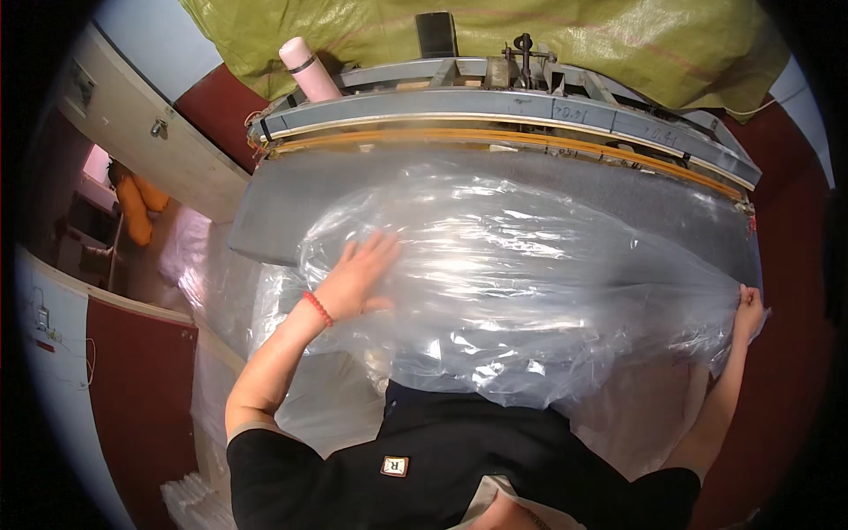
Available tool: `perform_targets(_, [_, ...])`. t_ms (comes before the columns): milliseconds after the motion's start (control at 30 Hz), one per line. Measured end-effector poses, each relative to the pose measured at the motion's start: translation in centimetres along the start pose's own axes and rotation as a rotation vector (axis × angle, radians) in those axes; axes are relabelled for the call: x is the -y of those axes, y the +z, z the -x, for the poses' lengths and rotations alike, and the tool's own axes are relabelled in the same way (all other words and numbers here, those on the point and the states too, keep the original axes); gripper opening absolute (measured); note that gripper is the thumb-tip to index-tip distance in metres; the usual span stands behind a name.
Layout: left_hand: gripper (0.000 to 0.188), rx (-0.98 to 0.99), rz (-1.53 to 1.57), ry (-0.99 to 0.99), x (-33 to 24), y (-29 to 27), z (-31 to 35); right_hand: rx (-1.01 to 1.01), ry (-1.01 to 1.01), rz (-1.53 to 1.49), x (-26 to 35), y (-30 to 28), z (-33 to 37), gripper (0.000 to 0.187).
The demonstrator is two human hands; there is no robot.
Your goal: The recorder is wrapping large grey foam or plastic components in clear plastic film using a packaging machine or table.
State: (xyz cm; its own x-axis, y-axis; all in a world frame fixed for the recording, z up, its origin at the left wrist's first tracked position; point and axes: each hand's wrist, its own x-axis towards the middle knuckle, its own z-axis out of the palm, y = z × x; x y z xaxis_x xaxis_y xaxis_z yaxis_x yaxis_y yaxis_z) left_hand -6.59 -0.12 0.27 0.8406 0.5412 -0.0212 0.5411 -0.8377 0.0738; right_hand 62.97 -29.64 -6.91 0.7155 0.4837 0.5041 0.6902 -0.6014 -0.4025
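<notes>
A large clear plastic sheet (pixel 495 265) spreads wrinkled and shiny over a grey work table (pixel 274 208), its near edge hanging against my black shirt. My left hand (pixel 358 276), with a red bead bracelet (pixel 317 308) at the wrist, is over the sheet's left part, fingers spread and slightly blurred. At the far right my right hand (pixel 749 306) pinches the gathered edge of the sheet. From that grip, folds run leftward across the plastic. Whether the left palm presses on the film or hovers just above it I cannot tell.
Along the table's back runs a long grey metal machine bar (pixel 512 104) with an orange strip (pixel 495 136). A pink bottle (pixel 309 71) stands behind it. Green-yellow sheeting (pixel 601 40) covers the back. An open door (pixel 163 124) is at left, with more clear plastic (pixel 199 503) low beside me.
</notes>
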Motion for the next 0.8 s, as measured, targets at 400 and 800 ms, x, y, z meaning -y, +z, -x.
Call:
perform_targets(400, [0.034, -0.411, 0.058, 0.018, 1.6, -1.7, -3.5, -0.037, -0.018, 0.072, -0.8, 0.2, 0.1, 0.029])
perform_targets(800, [0.011, -0.448, 1.033, -0.497, 5.9, -1.2, -12.1, -0.093, 0.054, 0.057, -0.3, -0.1, 0.6, 0.029])
